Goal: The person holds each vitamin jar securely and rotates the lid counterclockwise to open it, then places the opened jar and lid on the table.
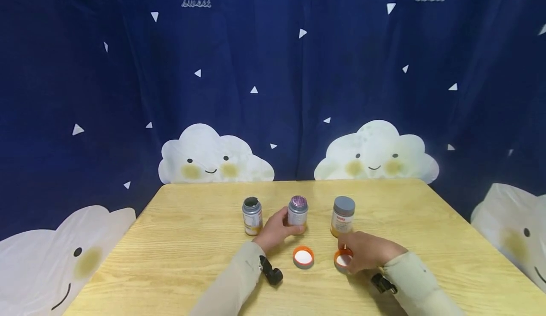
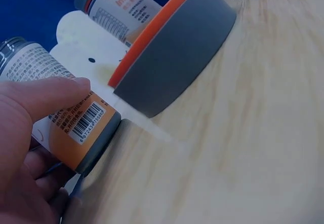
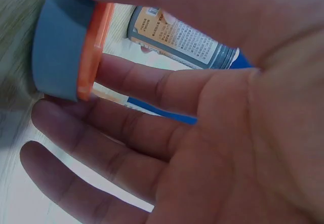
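Observation:
My left hand (image 1: 277, 230) grips the lower part of a lidless grey supplement bottle (image 1: 297, 214), its mouth covered by a shiny purple seal. The thumb lies across the orange label with a barcode, as the left wrist view shows. At the table, my right hand (image 1: 368, 249) pinches the edge of a grey screw cap (image 1: 341, 259) with thumb and fingers. This cap lies upturned, its orange inner rim and white liner facing up. Between the hands is a second upturned cap (image 1: 303, 257), large in the left wrist view.
Left of the held bottle stands a lidless bottle (image 1: 252, 217) with a dark mouth. A capped bottle (image 1: 342, 216) stands beyond my right hand. The wooden table (image 1: 192, 259) ends at a blue curtain (image 1: 273, 60) with cloud prints.

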Motion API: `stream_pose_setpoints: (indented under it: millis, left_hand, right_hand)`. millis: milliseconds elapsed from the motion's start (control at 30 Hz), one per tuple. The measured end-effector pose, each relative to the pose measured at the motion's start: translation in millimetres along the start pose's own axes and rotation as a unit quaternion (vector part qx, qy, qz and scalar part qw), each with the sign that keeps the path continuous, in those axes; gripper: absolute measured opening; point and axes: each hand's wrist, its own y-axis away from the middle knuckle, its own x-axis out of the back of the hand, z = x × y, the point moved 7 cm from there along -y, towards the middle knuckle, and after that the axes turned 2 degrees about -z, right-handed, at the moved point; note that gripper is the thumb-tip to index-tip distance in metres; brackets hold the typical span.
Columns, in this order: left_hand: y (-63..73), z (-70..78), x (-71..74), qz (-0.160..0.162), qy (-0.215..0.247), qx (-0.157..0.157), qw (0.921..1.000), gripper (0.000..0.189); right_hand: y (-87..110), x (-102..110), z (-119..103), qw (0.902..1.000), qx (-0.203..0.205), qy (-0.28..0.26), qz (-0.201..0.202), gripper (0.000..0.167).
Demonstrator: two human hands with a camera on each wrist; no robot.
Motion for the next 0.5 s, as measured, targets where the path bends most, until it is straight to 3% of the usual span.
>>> stream_pose_setpoints:
  millis: [333, 500]
  left_hand:
    - [-0.7, 0.8, -4.5, -0.007, -0.017, 0.011, 0.9998, 0.058]
    - [0.9, 0.2, -1.2, -0.004, -0.031, 0.001, 0.9995, 0.057]
  right_hand:
    - [3.3, 3.5, 7.9, 0.9992, -0.029, 0.011, 0.025, 0.035]
    - [2.0, 3.8, 4.9, 0.9994, -0.006, 0.016, 0.03, 0.035]
